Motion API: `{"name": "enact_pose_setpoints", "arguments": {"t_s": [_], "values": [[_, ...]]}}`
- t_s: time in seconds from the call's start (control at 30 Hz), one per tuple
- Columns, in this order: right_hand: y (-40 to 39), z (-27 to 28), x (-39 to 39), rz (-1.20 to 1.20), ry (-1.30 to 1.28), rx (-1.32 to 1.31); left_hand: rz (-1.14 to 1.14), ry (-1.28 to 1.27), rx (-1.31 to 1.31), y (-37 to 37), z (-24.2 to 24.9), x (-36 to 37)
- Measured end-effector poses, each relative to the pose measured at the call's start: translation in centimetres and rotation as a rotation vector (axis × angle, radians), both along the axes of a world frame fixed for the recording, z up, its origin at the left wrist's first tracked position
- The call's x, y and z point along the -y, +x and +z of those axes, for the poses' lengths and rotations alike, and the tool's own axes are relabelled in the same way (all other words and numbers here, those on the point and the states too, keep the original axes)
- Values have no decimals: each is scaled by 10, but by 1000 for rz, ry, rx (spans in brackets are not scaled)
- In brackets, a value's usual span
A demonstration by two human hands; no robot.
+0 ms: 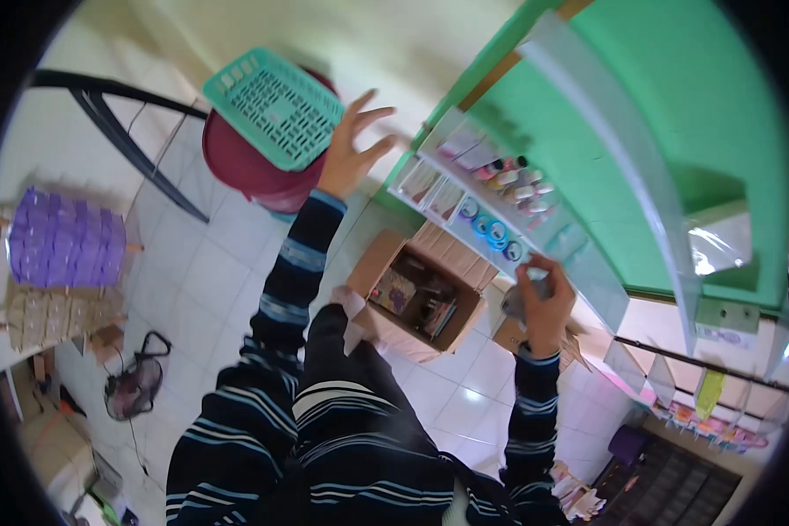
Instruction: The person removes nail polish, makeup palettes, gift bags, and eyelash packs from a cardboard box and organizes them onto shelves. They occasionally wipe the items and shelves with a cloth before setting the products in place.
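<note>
My left hand (357, 147) is raised with its fingers spread and nothing in them, beside the right edge of a teal plastic basket (276, 110). That basket lies on a dark red lidded bin (228, 158). In front of the lower shelf, my right hand (548, 302) has its fingers curled round a small grey item (515, 303); its kind I cannot tell, as the fingers partly cover it. Close by on the shelf sit several blue-rimmed round rolls (496, 232). Small bottles (526, 188) stand in a group behind them.
An open cardboard box (368, 263) with packets inside stands on the tiled floor below the shelf (605, 294). Another carton (508, 335) is under my right hand. A long upper shelf (622, 123) juts from the green wall. A fan (134, 387) and purple packs (66, 238) are at left.
</note>
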State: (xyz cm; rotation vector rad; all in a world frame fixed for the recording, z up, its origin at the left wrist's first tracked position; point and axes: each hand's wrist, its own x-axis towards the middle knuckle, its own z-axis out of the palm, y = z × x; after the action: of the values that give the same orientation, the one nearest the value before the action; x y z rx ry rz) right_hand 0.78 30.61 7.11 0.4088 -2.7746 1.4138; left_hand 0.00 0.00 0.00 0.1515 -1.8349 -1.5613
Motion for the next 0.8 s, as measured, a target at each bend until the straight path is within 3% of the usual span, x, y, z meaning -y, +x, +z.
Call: {"name": "enact_pose_setpoints", "arguments": {"t_s": [0.07,0.1,0.17,0.2,0.23,0.3,0.33,0.37,0.47,0.5,0.53,0.57,0.6,0.63,0.8], "values": [[8,-33,-14,51,135,84,82,89,45,33,-18,-16],[43,-83,-43,97,161,294,150,256,189,88,-69,-54],[50,-179,-59,162,256,428,130,232,334,127,-120,-88],[50,-225,-61,137,239,500,118,529,365,139,-143,-112],[52,-279,-72,141,245,553,69,379,533,162,-182,-135],[53,-389,-93,134,249,611,33,442,684,196,-228,-185],[49,-446,-93,109,236,694,-24,280,757,211,-254,-203],[43,-492,-88,82,217,777,-2,371,769,225,-283,-223],[11,-588,-43,-55,544,745,-199,324,825,249,-356,-253],[5,-622,-36,-69,635,721,-281,328,880,252,-356,-257],[1,-643,-27,-170,473,634,-318,292,885,255,-369,-262],[-9,-692,-30,-181,474,694,-346,248,884,256,-380,-265],[-17,-718,-21,-225,524,667,-328,379,898,242,-368,-258],[-24,-743,-11,-269,573,641,-331,314,912,239,-365,-254],[-37,-794,5,-281,669,646,-306,388,1015,228,-373,-251]]}}
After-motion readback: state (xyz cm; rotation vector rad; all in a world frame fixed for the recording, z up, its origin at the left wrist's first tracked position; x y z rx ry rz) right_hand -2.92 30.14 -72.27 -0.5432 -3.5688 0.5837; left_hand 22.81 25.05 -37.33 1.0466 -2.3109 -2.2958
